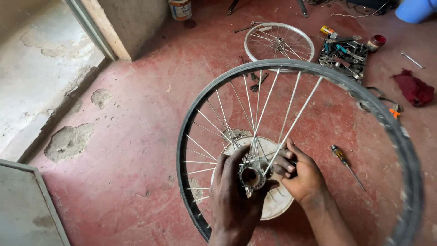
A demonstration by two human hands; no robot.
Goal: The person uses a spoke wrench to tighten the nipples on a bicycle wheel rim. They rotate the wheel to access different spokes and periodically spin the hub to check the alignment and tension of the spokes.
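Observation:
A dark bicycle rim [207,91] with thin metal spokes [264,105] is held over the red floor. Its metal hub [251,175] sits at the lower middle. My left hand [234,196] wraps around the hub from below and grips it. My right hand [302,175] is at the hub's right side, fingers pinched on the end of a spoke where it meets the hub flange. The right half of the rim has few spokes. A round whitish disc [277,205] lies on the floor under the hub.
A smaller silver spoked wheel [279,42] lies farther back. Beside it are a pile of tools [343,54], a small red tin [377,42] and a wrench [413,59]. A screwdriver [346,165] and red cloth [414,89] lie to the right. A doorway step [50,77] is at left.

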